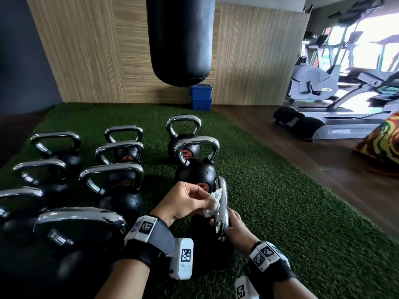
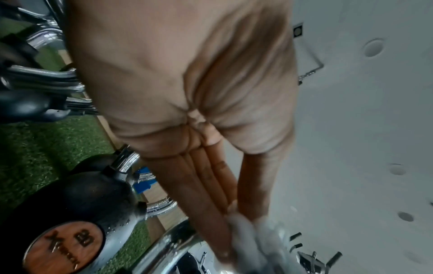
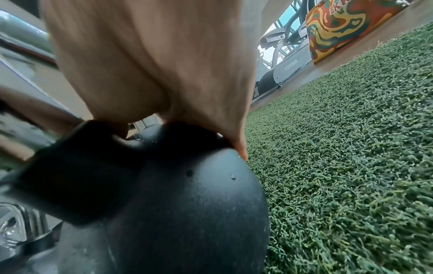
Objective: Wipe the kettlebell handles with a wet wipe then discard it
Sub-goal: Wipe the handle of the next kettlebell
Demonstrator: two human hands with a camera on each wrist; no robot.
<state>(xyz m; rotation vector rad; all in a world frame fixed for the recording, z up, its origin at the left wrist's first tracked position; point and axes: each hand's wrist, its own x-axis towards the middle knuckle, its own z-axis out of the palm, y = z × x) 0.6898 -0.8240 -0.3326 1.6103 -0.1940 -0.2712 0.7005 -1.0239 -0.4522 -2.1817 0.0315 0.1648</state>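
Observation:
The nearest kettlebell stands on the turf in front of me; its black body (image 3: 175, 204) fills the right wrist view. Its chrome handle (image 1: 223, 188) is seen edge-on in the head view. My left hand (image 1: 206, 199) pinches a crumpled white wet wipe (image 1: 214, 199) and presses it against the left side of that handle. In the left wrist view the wet wipe (image 2: 243, 235) sits between thumb and fingers on the chrome handle (image 2: 168, 246). My right hand (image 1: 234, 219) grips the lower part of the same handle from the right, fingers curled round it.
Several more kettlebells (image 1: 114, 182) with chrome handles stand in rows on the green turf (image 1: 280, 212) to the left and ahead. A black punching bag (image 1: 181, 39) hangs above. Blue bins (image 1: 201, 97) stand at the wooden wall. Treadmills (image 1: 323, 121) and a colourful cushion (image 1: 382, 143) lie right.

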